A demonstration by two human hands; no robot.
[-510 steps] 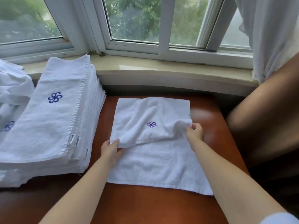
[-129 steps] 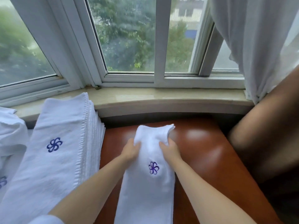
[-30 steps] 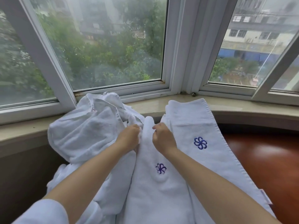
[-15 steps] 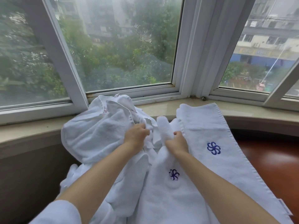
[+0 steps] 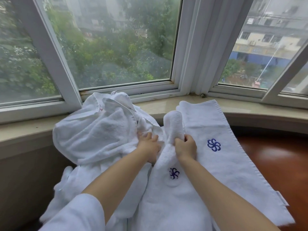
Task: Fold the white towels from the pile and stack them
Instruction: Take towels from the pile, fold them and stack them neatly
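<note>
I see the right hand (image 5: pixel 185 147) with fingers curled, clamped on the folded white towel (image 5: pixel 173 180), which lies between the stack of folded towels (image 5: pixel 221 157) and the unfolded towel pile (image 5: pixel 100 132). The left hand (image 5: pixel 149 147) presses into that pile; whether its fingers grip, I cannot tell.

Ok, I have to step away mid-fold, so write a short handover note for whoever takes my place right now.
Right hand grips the far end of the folded towel.
Left hand reaches into the unfolded pile; whether it grips anything is unclear.
Stack sits to the right, by the windowsill.
Done: this towel is folded.
Left: set it on the stack, then fold the rest of the pile.
</note>
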